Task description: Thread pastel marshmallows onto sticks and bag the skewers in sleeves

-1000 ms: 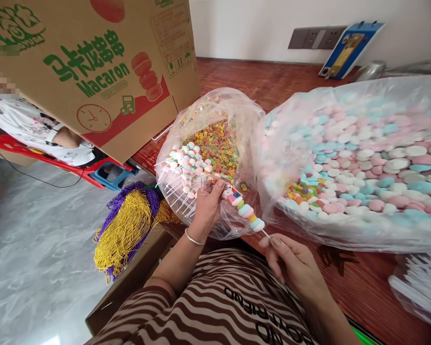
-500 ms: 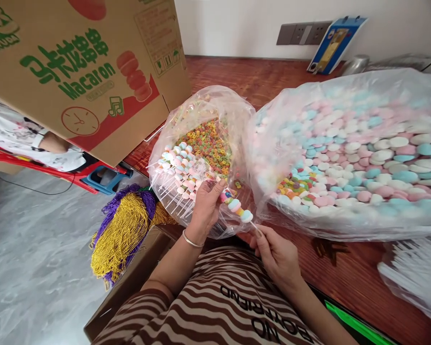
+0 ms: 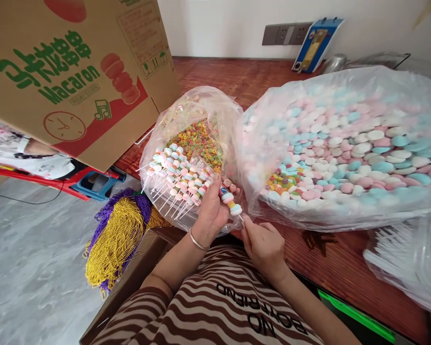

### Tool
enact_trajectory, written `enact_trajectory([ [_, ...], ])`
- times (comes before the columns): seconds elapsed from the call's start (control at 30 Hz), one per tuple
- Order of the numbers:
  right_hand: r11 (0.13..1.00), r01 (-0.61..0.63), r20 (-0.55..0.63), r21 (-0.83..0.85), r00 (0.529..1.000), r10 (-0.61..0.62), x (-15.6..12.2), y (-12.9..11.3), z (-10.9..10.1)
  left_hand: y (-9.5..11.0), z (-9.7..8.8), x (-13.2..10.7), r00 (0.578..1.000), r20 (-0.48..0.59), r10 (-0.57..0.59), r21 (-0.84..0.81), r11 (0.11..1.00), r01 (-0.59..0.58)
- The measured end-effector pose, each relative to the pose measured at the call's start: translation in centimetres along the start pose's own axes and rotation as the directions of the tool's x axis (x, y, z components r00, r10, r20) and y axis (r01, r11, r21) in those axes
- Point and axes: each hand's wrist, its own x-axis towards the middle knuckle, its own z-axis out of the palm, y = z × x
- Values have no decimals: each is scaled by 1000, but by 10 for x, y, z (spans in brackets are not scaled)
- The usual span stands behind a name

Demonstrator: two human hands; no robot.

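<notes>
Right fingers [image 3: 248, 226] around candy skewer's stick [image 3: 241, 217]

Left hand [image 3: 214, 207] round upper part of candy skewer [image 3: 234, 208], right hand [image 3: 267, 247] pinching its stick [image 3: 241, 217], both by near edge of counter [image 3: 345, 268]. Clear bag [image 3: 231, 108] toward left edge: skewer pile [image 3: 177, 175], ring candies [image 3: 203, 139] behind. Marshmallow bag [image 3: 348, 79] right of it.

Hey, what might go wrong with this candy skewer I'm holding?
The right hand pinches the candy skewer by its thin stick, so it might slip. The printed wrapper at the left hand could crumple or tear. The piled candy skewers lie close beside the left hand, so a bump might shift them.
</notes>
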Motion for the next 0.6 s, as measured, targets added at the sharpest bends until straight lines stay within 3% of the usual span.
enact_trajectory([
  [0.07, 998, 25, -21, -58, 999, -26, 3, 4, 0, -4, 0, -2, 1000, -1, -16, -3, 1000, 16],
  [0.13, 988, -93, 38, 120, 995, 90, 6, 1, 1, -5, -2, -2, 998, 38, -59, 0, 998, 59],
  [0.17, 941, -199, 104, 272, 979, 177, 7, -2, 1, -5, -4, -1, 993, 67, -93, 13, 996, 92],
  [0.2, 846, -314, 191, 430, 948, 255, 8, -5, 1, -3, -7, 0, 987, 96, -130, 36, 991, 127],
  [0.27, 566, -496, 373, 658, 868, 328, 11, -12, 0, 2, -10, 2, 971, 145, -191, 109, 978, 176],
  [0.3, 437, -540, 431, 720, 840, 328, 12, -14, -1, 6, -11, 4, 963, 170, -209, 144, 972, 185],
  [0.37, 276, -578, 497, 768, 810, 312, 13, -17, -3, 14, -10, 8, 951, 230, -206, 182, 969, 166],
  [0.5, 181, -622, 557, 761, 771, 309, 15, -17, -4, 24, -7, 16, 948, 314, -55, 152, 988, 7],
  [0.6, 157, -618, 563, 771, 775, 288, 17, -19, -2, 25, -7, 20, 968, 245, 54, 100, 992, -80],
])
